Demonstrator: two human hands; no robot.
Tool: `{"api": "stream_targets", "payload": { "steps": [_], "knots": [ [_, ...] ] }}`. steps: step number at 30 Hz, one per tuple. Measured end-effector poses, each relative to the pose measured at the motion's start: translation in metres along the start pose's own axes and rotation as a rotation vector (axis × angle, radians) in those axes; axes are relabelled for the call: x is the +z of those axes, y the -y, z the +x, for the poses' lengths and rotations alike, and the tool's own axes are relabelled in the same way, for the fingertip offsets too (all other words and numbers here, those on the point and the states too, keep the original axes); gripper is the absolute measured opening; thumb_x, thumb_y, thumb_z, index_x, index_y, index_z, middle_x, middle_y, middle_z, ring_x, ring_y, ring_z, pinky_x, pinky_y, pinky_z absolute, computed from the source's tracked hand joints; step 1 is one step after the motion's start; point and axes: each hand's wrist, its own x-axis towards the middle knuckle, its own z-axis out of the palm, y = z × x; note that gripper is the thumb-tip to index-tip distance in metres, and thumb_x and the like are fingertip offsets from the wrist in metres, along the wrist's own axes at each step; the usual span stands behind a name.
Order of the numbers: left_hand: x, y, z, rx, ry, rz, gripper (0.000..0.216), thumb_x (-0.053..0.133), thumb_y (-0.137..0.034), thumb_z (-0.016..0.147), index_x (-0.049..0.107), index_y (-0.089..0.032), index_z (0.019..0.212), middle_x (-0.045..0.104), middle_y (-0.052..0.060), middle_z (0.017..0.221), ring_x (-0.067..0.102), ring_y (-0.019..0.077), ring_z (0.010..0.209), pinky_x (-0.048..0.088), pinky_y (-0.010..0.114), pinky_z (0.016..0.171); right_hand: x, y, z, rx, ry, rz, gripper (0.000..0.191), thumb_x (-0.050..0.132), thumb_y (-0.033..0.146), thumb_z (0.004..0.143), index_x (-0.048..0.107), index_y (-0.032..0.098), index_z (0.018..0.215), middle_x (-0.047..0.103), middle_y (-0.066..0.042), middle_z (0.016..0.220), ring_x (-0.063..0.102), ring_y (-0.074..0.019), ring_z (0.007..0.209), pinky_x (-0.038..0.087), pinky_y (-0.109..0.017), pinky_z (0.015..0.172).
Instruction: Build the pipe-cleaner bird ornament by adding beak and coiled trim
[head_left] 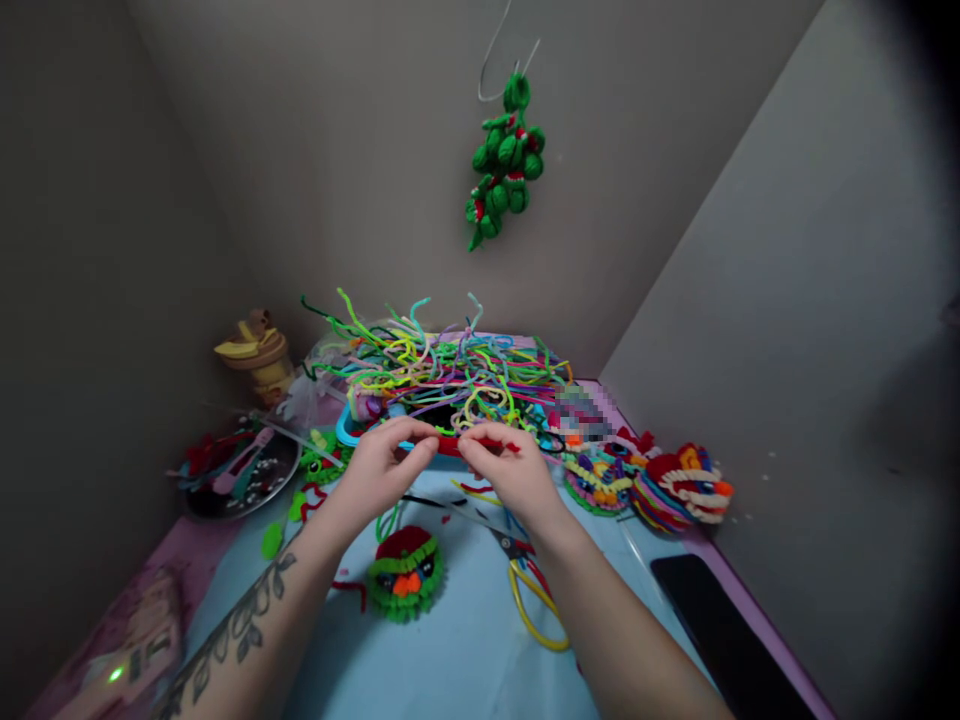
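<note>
A short red pipe cleaner [448, 446] is stretched between my two hands, above the middle of the table. My left hand [390, 462] pinches one end between thumb and forefinger. At the other end, my right hand [510, 468] grips it the same way, and a bit of red shows past the fingers. Below my hands lies a round green and red pipe-cleaner bird face [406, 574] with an orange beak. Yellow-handled scissors [534, 600] rest beside my right forearm, partly hidden by it.
Behind my hands is a large heap of colourful pipe cleaners [420, 365]. Finished pieces [679, 485] sit at the right, near a black phone [724, 630]. On the left are a metal bowl [281, 485], a tan pot [262, 365] and a pinkish device [142, 640]. Green pieces [506, 150] hang from a wire.
</note>
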Motion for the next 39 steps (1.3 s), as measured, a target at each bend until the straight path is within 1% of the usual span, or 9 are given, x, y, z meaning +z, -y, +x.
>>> {"api": "stream_targets", "payload": {
  "steps": [5,11,16,20,22,26,34,37,39],
  "knots": [
    [0.001,-0.001,0.0,-0.097,0.065,-0.077,0.022,0.054,-0.033,0.084,0.066,-0.016,0.076,0.066,0.002,0.072,0.058,0.0144,0.067,0.043,0.022,0.059,-0.001,-0.001,0.0,-0.019,0.051,-0.035,0.012,0.06,0.027,0.073,0.063,0.017,0.065,0.054,0.003,0.056,0.044,-0.0099,0.05,0.035,-0.022,0.048],
    [0.001,-0.002,-0.001,-0.093,0.035,-0.096,0.018,0.056,-0.028,0.081,0.063,-0.016,0.071,0.062,0.001,0.069,0.055,0.0128,0.065,0.041,0.021,0.06,-0.003,0.001,0.0,-0.059,0.074,-0.072,0.012,0.06,0.026,0.074,0.065,0.018,0.069,0.06,0.001,0.064,0.05,-0.0117,0.057,0.039,-0.023,0.053],
    [0.001,-0.001,-0.001,-0.149,0.042,-0.123,0.018,0.056,-0.029,0.079,0.061,-0.015,0.068,0.057,-0.001,0.063,0.05,0.0114,0.059,0.038,0.02,0.054,-0.004,-0.003,0.002,-0.127,0.006,-0.103,0.013,0.063,0.029,0.076,0.069,0.018,0.071,0.065,-0.002,0.07,0.056,-0.0151,0.065,0.043,-0.025,0.059],
    [0.003,0.0,-0.002,-0.265,0.036,-0.223,0.016,0.056,-0.029,0.078,0.06,-0.016,0.07,0.054,-0.003,0.059,0.046,0.0093,0.051,0.035,0.019,0.047,-0.003,-0.004,0.002,-0.212,-0.041,-0.139,0.012,0.064,0.025,0.075,0.071,0.019,0.068,0.065,-0.003,0.069,0.058,-0.0166,0.069,0.044,-0.027,0.064],
    [0.002,0.0,-0.003,-0.306,0.03,-0.284,0.015,0.056,-0.029,0.077,0.06,-0.016,0.069,0.052,-0.004,0.056,0.044,0.0082,0.048,0.033,0.018,0.043,-0.003,-0.005,0.003,-0.199,-0.06,-0.108,0.012,0.063,0.024,0.075,0.072,0.02,0.068,0.065,-0.003,0.069,0.058,-0.017,0.07,0.045,-0.027,0.065],
    [0.001,-0.002,-0.002,-0.321,0.024,-0.342,0.016,0.058,-0.03,0.077,0.06,-0.017,0.069,0.05,-0.005,0.055,0.042,0.0076,0.046,0.031,0.017,0.041,-0.002,-0.008,0.004,-0.137,-0.078,-0.057,0.011,0.063,0.025,0.073,0.071,0.02,0.067,0.066,-0.003,0.071,0.059,-0.0176,0.071,0.045,-0.027,0.065],
    [0.009,-0.003,-0.001,-0.39,-0.069,-0.427,0.022,0.061,-0.037,0.076,0.058,-0.016,0.07,0.047,-0.006,0.053,0.042,0.0073,0.044,0.031,0.018,0.042,0.001,-0.013,0.004,-0.059,-0.059,0.012,0.014,0.064,0.031,0.073,0.069,0.018,0.071,0.061,-0.001,0.063,0.053,-0.0141,0.061,0.039,-0.024,0.052],
    [0.012,-0.005,-0.001,-0.388,-0.068,-0.461,0.023,0.061,-0.037,0.077,0.059,-0.015,0.07,0.047,-0.006,0.052,0.043,0.0073,0.045,0.033,0.018,0.043,0.001,-0.01,0.004,-0.018,-0.066,0.045,0.015,0.064,0.032,0.072,0.067,0.018,0.07,0.056,0.001,0.058,0.049,-0.0128,0.056,0.037,-0.023,0.05],
    [0.013,-0.005,-0.001,-0.374,-0.052,-0.474,0.023,0.061,-0.038,0.078,0.06,-0.015,0.072,0.051,-0.005,0.054,0.046,0.0083,0.047,0.038,0.019,0.045,0.001,-0.008,0.004,-0.004,-0.07,0.051,0.015,0.064,0.032,0.071,0.065,0.018,0.067,0.054,0.002,0.056,0.047,-0.012,0.054,0.037,-0.023,0.05]
  ]
}}
